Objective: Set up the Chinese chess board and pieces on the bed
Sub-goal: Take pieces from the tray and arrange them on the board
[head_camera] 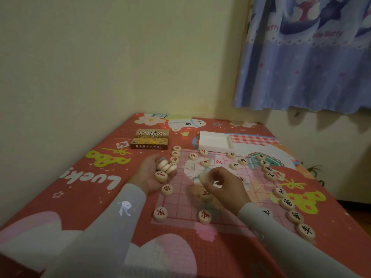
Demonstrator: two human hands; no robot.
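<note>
Fingers point(208, 184) of the right hand point(224, 185) pinch one round pale wooden chess piece point(203, 177) at centre frame. Left hand point(154, 175) cups several spare discs point(165, 167). They look light, hard and smooth, best gripped by the rim.

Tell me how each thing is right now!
Thin see-through chess board: spread flat on the bed.
White plastic tray: empty.
Brown chess box: lying closed.
Left hand: palm up, holding round wooden pieces.
Right hand: pinching a blurred piece.
</note>
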